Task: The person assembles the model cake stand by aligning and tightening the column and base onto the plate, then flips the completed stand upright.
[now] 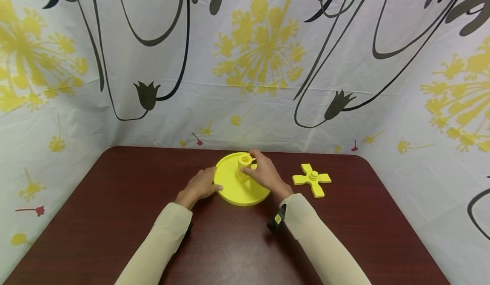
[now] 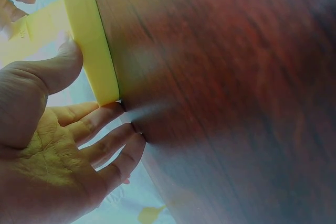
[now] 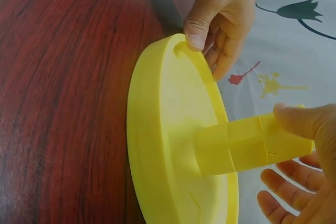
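Note:
On the table lies a round yellow dish (image 1: 233, 191) with a raised rim. A yellow post (image 3: 241, 145) stands at its middle, its sides faceted in the right wrist view and a round hole in its top in the head view. My left hand (image 1: 200, 183) grips the dish's left edge, thumb over the rim and fingertips at the outer side, low against the table. My right hand (image 1: 267, 174) holds the upper part of the post between thumb and fingers; some of those fingers hang loose in the right wrist view. Whether post and dish are joined cannot be told.
To the right of the dish, a yellow four-armed cross (image 1: 317, 188) with a short threaded-looking stub at its centre lies flat on the dark red-brown table (image 1: 229, 242). A white cloth (image 1: 245, 119) printed with flowers hangs behind the table and along both sides.

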Demonstrator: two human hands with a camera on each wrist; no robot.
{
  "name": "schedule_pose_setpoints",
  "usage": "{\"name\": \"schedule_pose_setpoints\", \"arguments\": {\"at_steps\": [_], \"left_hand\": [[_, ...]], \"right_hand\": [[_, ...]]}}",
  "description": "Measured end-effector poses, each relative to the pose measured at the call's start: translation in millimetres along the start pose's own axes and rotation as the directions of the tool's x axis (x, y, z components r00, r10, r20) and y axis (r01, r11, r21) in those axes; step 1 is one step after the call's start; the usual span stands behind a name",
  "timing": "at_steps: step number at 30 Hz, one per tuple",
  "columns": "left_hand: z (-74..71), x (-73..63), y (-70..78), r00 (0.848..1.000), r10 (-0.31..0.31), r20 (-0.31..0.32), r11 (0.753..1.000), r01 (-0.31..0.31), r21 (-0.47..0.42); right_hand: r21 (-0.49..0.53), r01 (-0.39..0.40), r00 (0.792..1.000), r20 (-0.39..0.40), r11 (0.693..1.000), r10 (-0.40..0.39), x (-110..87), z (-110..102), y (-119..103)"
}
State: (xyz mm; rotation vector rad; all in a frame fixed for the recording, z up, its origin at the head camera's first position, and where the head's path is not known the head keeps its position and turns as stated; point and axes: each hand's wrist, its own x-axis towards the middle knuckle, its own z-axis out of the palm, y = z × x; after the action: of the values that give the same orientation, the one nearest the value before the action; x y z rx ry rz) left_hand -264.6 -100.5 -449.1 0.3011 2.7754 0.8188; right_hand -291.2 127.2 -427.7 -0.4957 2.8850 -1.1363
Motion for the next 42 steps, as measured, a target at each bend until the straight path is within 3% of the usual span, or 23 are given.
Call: {"name": "schedule_pose_setpoints", "arguments": {"at_steps": [9, 25, 30, 34, 42], "left_hand": [[-1.1, -1.0, 0.4, 1.0, 0.012, -0.004, 1.0, -0.012, 0.007], [0.0, -0.5, -0.1, 1.0, 0.01, -0.004, 1.0, -0.01, 0.005], [-0.2, -0.7, -0.6, 1.0, 0.014, 0.0, 1.0, -0.014, 0.002], [-0.8, -0.8, -0.9, 1.0, 0.008, 0.002, 1.0, -0.008, 0.001], [-0.9, -1.4, -0.6, 1.0, 0.006, 0.002, 1.0, -0.006, -0.008]], "right_hand": [[0.008, 0.086, 0.994, 0.065, 0.996, -0.086, 0.1, -5.1, 3.3], [-0.008, 0.015, 0.999, -0.033, 1.0, -0.016, -2.2, -0.1, -0.1], [-0.014, 0.007, 1.0, 0.013, 1.0, -0.007, -1.6, -2.5, -0.2], [0.018, 0.046, 0.998, 0.047, 0.999, -0.047, -1.4, -5.6, -0.3], [0.023, 0.072, 0.996, 0.052, 0.997, -0.073, -1.2, -7.0, 0.4]]}}
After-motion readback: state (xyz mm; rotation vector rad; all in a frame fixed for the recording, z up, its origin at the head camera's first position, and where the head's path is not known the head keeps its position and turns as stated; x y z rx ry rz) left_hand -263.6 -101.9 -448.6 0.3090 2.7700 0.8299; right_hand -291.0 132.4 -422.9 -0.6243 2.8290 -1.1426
